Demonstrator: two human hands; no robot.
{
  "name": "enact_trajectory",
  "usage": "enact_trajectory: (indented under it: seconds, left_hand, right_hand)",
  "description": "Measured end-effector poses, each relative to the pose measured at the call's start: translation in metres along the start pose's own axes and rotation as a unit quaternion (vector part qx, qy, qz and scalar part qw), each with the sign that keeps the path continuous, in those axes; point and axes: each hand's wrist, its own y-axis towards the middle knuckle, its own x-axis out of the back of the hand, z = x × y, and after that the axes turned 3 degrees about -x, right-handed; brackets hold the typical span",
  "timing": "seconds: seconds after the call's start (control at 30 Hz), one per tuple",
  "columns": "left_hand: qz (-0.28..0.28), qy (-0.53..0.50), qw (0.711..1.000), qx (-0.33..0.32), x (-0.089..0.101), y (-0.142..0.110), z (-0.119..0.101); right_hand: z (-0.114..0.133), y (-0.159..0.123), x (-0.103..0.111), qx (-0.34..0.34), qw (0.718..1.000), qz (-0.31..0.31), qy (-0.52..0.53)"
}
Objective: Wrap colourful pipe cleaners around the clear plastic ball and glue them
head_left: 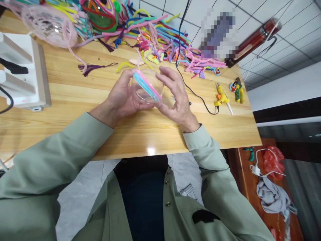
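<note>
Between my two hands, above the wooden table, is a clear plastic ball with pink and light blue fuzzy pipe cleaners banded around its middle. My left hand cups the ball from the left, thumb on top near the band's upper end and fingers beneath. On the right side, my right hand grips the ball, its thumb at the band's lower end and its fingers curved over the far side. A small dark-tipped object lies partly hidden behind my right hand.
Pipe cleaners in many colours pile along the back edge, beside another clear ball with pink trim. A yellow glue gun, its black cord crossing the table, and yellow-green pliers lie right. A white power strip stands left.
</note>
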Motion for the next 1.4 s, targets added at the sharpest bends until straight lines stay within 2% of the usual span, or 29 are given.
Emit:
enact_trajectory:
  seconds: [0.07,0.3,0.43,0.53,0.6,0.7,0.77,1.07,1.27,1.4]
  left_hand:
    - [-0.006,0.000,1.000,0.001,0.000,-0.002,-0.005]
    - [0.008,0.009,1.000,-0.015,0.005,-0.002,-0.004]
    - [-0.001,0.006,1.000,-0.018,0.005,0.000,-0.001]
    - [-0.001,0.004,0.999,-0.047,0.005,0.002,0.001]
    - [0.011,0.001,0.998,-0.062,0.007,0.003,0.003]
    - [0.043,-0.016,0.997,-0.054,0.012,0.005,0.005]
    - [0.045,-0.016,0.998,-0.052,0.012,0.004,0.006]
    - [-0.076,0.029,0.991,-0.108,-0.013,-0.001,0.018]
    - [-0.115,0.043,0.982,-0.141,-0.021,0.000,0.028]
    - [-0.132,0.042,0.980,-0.144,-0.026,-0.002,0.028]
  right_hand:
    - [0.002,-0.001,-0.001,0.002,1.000,-0.011,0.003]
    - [-0.004,-0.004,-0.006,-0.046,0.998,0.031,-0.037]
    - [-0.011,-0.006,-0.010,-0.001,0.999,0.002,-0.032]
    - [-0.017,-0.007,-0.014,0.038,0.999,-0.005,-0.037]
    - [-0.020,-0.007,-0.015,0.041,0.998,0.001,-0.046]
    - [-0.019,-0.007,-0.015,0.039,0.998,0.007,-0.050]
    - [-0.015,-0.006,-0.015,0.033,0.998,0.001,-0.052]
    - [0.000,-0.011,-0.025,0.009,0.995,-0.086,-0.048]
    - [0.004,-0.016,-0.030,-0.029,0.991,-0.099,-0.083]
    - [0.007,-0.015,-0.031,0.001,0.991,-0.117,-0.071]
